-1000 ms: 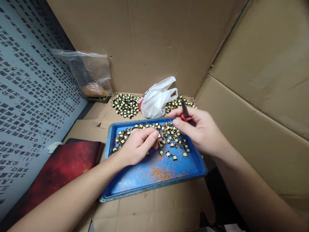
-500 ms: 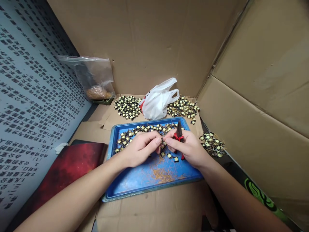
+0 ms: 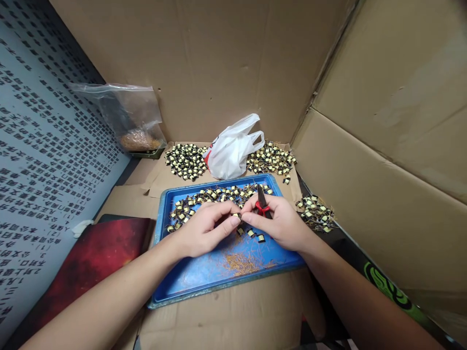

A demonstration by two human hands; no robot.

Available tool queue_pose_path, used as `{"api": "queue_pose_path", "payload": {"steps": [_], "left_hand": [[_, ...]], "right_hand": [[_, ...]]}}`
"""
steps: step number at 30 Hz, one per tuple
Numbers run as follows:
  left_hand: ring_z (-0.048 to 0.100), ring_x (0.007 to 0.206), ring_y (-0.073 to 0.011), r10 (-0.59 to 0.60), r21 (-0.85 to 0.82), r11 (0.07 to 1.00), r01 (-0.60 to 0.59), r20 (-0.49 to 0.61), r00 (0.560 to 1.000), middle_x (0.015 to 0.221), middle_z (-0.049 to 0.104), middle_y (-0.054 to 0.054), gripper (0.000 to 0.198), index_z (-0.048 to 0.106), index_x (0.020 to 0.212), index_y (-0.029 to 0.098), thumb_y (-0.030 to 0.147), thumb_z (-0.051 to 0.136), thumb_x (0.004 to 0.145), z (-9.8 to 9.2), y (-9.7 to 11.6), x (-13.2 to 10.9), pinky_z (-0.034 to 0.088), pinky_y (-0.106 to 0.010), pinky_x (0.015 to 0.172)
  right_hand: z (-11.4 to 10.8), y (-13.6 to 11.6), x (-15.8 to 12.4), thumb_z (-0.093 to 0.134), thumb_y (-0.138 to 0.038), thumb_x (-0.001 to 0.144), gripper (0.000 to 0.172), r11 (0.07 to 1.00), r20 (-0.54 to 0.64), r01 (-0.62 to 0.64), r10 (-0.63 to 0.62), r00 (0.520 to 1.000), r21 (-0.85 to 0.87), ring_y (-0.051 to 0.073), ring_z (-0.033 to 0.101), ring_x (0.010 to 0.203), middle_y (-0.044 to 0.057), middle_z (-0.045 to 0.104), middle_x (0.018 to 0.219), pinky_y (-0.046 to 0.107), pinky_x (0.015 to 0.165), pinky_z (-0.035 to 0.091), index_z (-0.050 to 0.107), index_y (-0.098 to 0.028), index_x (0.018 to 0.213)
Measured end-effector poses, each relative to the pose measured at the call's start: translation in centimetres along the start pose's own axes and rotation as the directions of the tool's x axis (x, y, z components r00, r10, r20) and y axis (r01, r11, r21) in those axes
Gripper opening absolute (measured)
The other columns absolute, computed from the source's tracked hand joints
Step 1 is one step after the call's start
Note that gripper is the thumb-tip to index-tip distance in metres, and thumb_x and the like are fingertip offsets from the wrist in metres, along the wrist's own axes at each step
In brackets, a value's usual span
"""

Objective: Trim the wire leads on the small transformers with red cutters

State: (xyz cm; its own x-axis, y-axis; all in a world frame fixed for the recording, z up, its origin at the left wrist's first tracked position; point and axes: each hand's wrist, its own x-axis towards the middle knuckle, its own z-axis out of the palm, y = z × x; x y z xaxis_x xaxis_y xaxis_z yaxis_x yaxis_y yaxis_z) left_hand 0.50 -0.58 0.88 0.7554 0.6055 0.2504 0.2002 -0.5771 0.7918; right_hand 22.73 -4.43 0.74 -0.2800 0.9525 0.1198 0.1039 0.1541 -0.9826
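Soft, middling light from a source out of view leaves the upper cardboard wall (image 3: 204,53) dim — the white plastic bag (image 3: 229,153) is the brightest patch. A pale sheen lies on the near left floor of the blue tray (image 3: 188,277), and glints mark the clear zip bag (image 3: 129,119). Wide-angle stretch slants the printed sheet (image 3: 44,160) and lengthens the forearms (image 3: 109,294) — the coil (image 3: 237,215) between the fingertips (image 3: 233,222) is too small to resolve.

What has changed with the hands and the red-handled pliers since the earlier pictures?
The right hand moved left and toward the person, and is now at the small component in the left hand. Nothing was visibly let go: the red-handled pliers stay in the right hand. The blue tray and white bag stayed put.
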Motion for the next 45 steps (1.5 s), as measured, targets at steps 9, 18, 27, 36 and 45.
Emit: {"api": "queue_pose_path", "payload": {"steps": [9,18,27,36,45], "left_hand": [[0.06,0.066,-0.0118,0.001,-0.003,1.0,-0.001,0.026,1.0,0.074,0.068,0.001,0.031,0.066,0.092,0.017,0.037,0.05,0.11,0.1,0.3,0.2,0.044,-0.024,0.068],[0.067,0.08,-0.0123,-0.004,-0.149,0.989,0.009,0.032,0.999,0.088,0.075,-0.002,0.022,0.071,0.108,0.017,0.031,0.055,0.11,0.2,0.2,0.2,0.049,-0.022,0.076],[0.062,0.071,-0.0114,-0.073,-0.535,0.845,-0.008,-0.129,0.989,0.092,0.077,-0.007,0.025,0.076,0.116,0.017,0.036,0.064,0.106,0.4,-0.7,0.3,0.051,-0.021,0.065],[0.066,0.073,-0.012,-0.177,-0.582,0.811,-0.069,-0.356,0.918,0.102,0.082,-0.008,0.025,0.081,0.121,0.023,0.033,0.074,0.1,0.3,-1.8,0.4,0.055,-0.023,0.068],[0.07,0.077,-0.011,-0.124,-0.61,0.787,-0.086,-0.293,0.948,0.1,0.078,-0.006,0.019,0.075,0.117,0.018,0.03,0.068,0.104,0.3,-1.5,0.4,0.057,-0.021,0.071]], "right_hand": [[-0.6,-0.5,-0.4,0.068,-0.027,0.093,0.012,0.989,0.018,0.033,-0.03,0.999,-0.147,0.015,0.059,0.076,0.0,0.064,0.081,0.029,0.071,0.046,0.068,-0.017,0.085],[-0.6,-0.5,-0.3,0.066,-0.031,0.097,0.017,0.994,0.124,0.007,-0.021,0.992,0.108,0.013,0.053,0.07,-0.001,0.061,0.077,0.028,0.065,0.04,0.062,-0.018,0.087],[-1.2,0.3,-1.4,0.069,-0.034,0.099,0.029,0.922,0.196,-0.134,0.064,0.978,0.365,0.011,0.043,0.067,-0.004,0.051,0.089,0.026,0.061,0.037,0.051,-0.025,0.119],[0.6,-0.6,-1.6,0.062,-0.035,0.105,0.031,0.998,-0.045,0.065,-0.064,0.997,0.014,0.021,0.071,0.102,0.007,0.074,0.114,0.036,0.091,0.058,0.066,-0.025,0.134],[0.9,0.0,-1.9,0.067,-0.029,0.104,0.029,0.989,-0.11,0.101,-0.112,0.988,-0.107,0.022,0.075,0.106,0.006,0.077,0.122,0.033,0.09,0.062,0.072,-0.027,0.132]]}}
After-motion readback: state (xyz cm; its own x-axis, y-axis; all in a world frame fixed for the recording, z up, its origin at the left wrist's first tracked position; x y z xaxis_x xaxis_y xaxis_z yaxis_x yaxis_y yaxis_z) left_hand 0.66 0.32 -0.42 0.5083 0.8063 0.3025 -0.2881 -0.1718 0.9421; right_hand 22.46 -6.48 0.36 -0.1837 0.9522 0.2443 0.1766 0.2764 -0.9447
